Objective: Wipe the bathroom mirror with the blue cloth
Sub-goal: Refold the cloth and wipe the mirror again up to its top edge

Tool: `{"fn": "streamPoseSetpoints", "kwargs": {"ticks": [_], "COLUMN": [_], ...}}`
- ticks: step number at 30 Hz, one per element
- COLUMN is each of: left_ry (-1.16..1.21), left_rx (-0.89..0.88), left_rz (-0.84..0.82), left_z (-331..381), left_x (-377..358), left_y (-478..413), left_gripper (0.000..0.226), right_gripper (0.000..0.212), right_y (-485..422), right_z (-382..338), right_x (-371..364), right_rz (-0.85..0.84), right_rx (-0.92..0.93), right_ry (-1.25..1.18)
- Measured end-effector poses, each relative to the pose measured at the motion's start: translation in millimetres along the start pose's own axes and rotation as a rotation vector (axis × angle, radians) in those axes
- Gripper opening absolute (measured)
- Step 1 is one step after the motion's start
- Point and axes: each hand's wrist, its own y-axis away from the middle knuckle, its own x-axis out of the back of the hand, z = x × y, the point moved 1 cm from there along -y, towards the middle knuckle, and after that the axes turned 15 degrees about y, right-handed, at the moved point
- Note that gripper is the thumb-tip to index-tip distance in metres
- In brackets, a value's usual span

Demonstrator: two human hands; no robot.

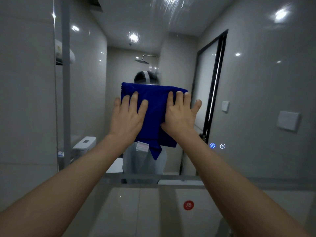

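Two forearms (68, 194) reach forward; the left hand (127, 117) and right hand (179, 117), fingers straight and spread, press the folded cloth (154, 106) flat against the mirror (256, 86) between them, likely to spread pressure evenly for wiping. A corner hangs below the hands.

Mirror (256, 86) — upright, blue cloth (153, 115) pressed flat

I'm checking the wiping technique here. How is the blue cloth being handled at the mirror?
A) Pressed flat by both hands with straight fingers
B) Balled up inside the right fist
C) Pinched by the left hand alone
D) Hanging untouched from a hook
A: the left hand and right hand both lie with straight, spread fingers on the blue cloth, pressing it against the mirror.
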Motion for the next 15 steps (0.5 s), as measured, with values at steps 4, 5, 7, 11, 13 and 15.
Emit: {"fn": "streamPoseSetpoints", "kwargs": {"ticks": [4,5,7,11,13,15], "left_ry": [-0.037,-0.047,-0.063,-0.123,-0.110,-0.057], "left_rx": [-0.022,-0.020,-0.013,-0.019,-0.049,-0.076], "left_rz": [-0.143,-0.153,-0.162,-0.161,-0.135,-0.121], "left_z": [-4,-4,-2,2,3,1], "left_x": [-8,-8,-8,-4,-4,-7], "left_y": [5,6,7,5,3,1], "left_gripper": [0.083,0.086,0.087,0.087,0.085,0.085], "right_gripper": [0.090,0.087,0.075,0.059,0.053,0.059], "right_y": [6,10,14,12,10,10], "right_z": [-4,-7,-14,-24,-26,-25], "right_x": [0,-1,-2,0,-1,-7], "right_rz": [0.023,0.023,0.021,0.064,0.137,0.174], "right_rx": [0.034,0.049,0.071,0.036,0.037,0.097], "right_ry": [0.020,0.024,0.028,0.029,0.022,-0.023]}}
